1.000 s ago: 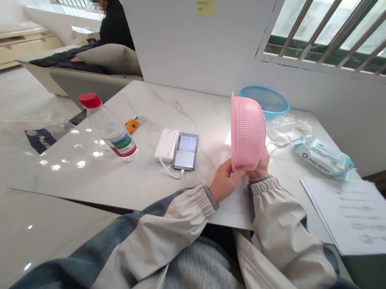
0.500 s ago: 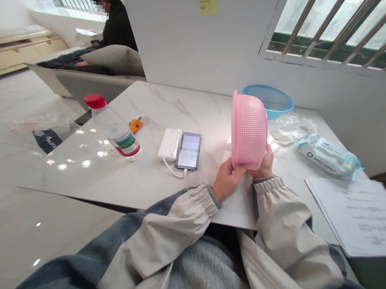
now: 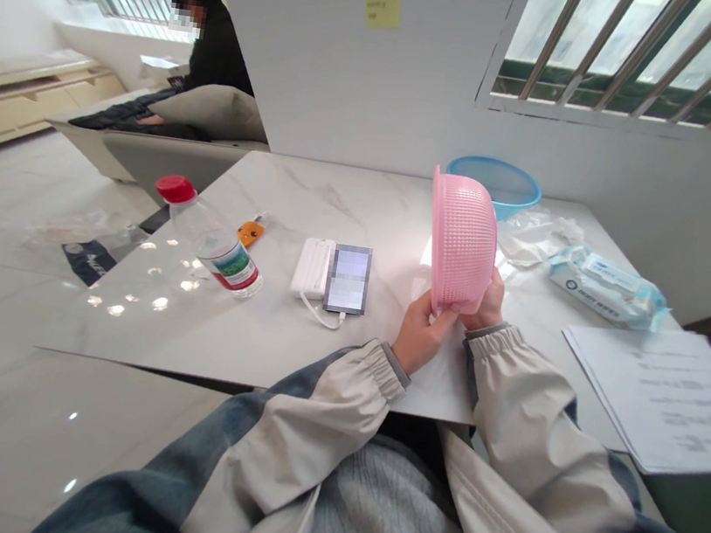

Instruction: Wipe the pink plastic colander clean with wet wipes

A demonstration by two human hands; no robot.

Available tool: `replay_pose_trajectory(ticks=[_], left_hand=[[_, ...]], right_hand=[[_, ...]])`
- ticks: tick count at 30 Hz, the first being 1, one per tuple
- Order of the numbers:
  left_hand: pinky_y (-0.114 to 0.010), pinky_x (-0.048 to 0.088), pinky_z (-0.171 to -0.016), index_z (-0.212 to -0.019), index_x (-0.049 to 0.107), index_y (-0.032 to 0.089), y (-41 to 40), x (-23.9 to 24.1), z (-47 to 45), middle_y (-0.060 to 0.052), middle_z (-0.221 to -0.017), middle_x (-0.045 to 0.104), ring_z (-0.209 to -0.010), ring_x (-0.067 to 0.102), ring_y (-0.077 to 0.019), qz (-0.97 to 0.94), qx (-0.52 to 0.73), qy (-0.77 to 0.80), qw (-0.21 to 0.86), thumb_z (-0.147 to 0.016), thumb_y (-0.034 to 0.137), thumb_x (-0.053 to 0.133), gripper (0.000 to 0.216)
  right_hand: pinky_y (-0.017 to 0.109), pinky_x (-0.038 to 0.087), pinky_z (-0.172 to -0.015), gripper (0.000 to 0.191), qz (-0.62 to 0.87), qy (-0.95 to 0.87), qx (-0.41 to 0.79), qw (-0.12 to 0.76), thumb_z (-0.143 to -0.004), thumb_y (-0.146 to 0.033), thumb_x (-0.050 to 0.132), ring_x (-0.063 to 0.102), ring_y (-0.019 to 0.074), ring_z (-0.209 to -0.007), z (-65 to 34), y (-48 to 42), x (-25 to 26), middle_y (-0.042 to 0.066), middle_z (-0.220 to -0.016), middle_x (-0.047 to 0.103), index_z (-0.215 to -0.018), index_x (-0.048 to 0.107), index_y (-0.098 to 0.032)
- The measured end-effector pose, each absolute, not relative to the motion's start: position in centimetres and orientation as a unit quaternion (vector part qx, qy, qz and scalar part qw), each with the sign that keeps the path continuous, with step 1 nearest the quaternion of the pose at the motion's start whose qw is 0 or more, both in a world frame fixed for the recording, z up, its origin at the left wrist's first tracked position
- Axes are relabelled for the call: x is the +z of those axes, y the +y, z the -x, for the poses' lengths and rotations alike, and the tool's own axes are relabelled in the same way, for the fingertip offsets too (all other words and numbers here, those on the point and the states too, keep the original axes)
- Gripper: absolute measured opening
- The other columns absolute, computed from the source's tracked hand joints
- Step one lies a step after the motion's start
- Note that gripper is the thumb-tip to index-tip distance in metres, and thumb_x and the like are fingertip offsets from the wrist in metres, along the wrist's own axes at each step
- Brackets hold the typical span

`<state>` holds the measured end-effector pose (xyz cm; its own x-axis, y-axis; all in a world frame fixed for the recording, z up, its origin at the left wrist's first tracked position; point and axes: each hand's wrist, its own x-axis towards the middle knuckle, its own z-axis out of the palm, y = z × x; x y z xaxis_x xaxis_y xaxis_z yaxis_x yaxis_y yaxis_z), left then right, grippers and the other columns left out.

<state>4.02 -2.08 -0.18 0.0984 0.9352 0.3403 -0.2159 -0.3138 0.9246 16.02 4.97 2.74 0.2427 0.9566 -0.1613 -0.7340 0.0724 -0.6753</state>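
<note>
A pink mesh basket [image 3: 463,239] stands on edge above the marble table [image 3: 293,337], its hollow side turned left. My left hand [image 3: 420,335] is closed on the basket's lower rim from the left. My right hand [image 3: 486,304] grips the same lower rim from the right, partly hidden behind the basket. Behind the basket a blue mesh basket [image 3: 499,183] rests on the table.
A phone [image 3: 347,279] lies beside a white power bank [image 3: 310,267] with a cable. A tipped water bottle [image 3: 213,242], an orange object [image 3: 248,230], a wipes pack [image 3: 607,287], clear plastic wrap [image 3: 532,237] and papers [image 3: 668,394] also lie there. Another person [image 3: 211,43] sits far left.
The pink basket has shifted slightly right and tilted a little in both hands. The rest stays put.
</note>
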Motion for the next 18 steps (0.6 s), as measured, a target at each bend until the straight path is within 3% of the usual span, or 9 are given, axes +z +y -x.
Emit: replay_pose_trajectory(ticks=[12,18], left_hand=[[-0.039,0.055,-0.094,-0.099,0.073,0.017,-2.13,0.05,-3.99,-0.008,-0.097,0.076,-0.094,0.068,-0.0226,-0.559,0.6,0.341,0.46,-0.098,0.058,0.067,0.042],[-0.038,0.055,-0.091,-0.098,0.072,0.017,-2.43,0.24,-4.07,-0.009,-0.096,0.075,-0.091,0.068,-0.0223,-0.595,0.586,0.322,0.446,-0.099,0.058,0.064,0.041]], right_hand=[[0.029,0.056,-0.064,0.041,0.33,-0.17,0.588,0.718,-0.105,-0.027,0.034,0.053,0.0176,-0.061,-15.99,5.2,2.36,0.001,-0.063,0.064,-0.076,0.062,-0.022],[0.026,0.05,-0.059,0.046,0.335,-0.156,0.584,0.723,-0.109,-0.023,0.031,0.048,0.0147,-0.057,-15.94,4.96,2.53,-0.001,-0.058,0.06,-0.071,0.057,-0.021]])
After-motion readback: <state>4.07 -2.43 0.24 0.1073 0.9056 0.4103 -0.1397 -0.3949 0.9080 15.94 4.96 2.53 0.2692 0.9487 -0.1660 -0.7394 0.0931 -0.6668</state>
